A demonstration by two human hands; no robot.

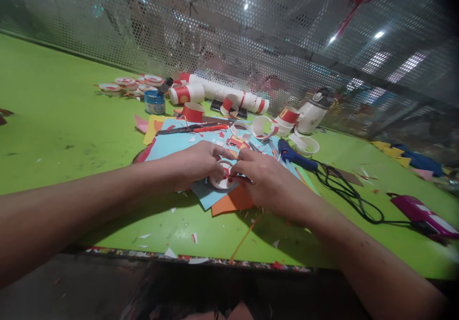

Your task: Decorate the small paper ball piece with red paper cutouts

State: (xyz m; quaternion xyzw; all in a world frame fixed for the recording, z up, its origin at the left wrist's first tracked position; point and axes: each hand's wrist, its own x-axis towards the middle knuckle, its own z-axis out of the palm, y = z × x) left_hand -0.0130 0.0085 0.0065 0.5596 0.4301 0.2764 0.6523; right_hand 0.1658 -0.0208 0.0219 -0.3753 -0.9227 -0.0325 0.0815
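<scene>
One smooth green tabletop (68, 153); matte blue paper (172, 145), flat. R hand (267, 176) fingers bunch, pinching rim of round white disc (222, 183); L hand (199, 160) thumb/index sl. apart, touching it, grip unclear. Disc's btwn hands, over paper, red bit (226, 172) mid.

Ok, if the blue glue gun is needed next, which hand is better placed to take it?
Probably the right hand: the blue glue gun lies just beyond it, on the same side. The left hand would have to reach across the right.

Smooth ppr cup base (221, 182), matt ppr sheet (174, 144), plas. glue gun (297, 157), perf. metal panel (222, 38)
</scene>
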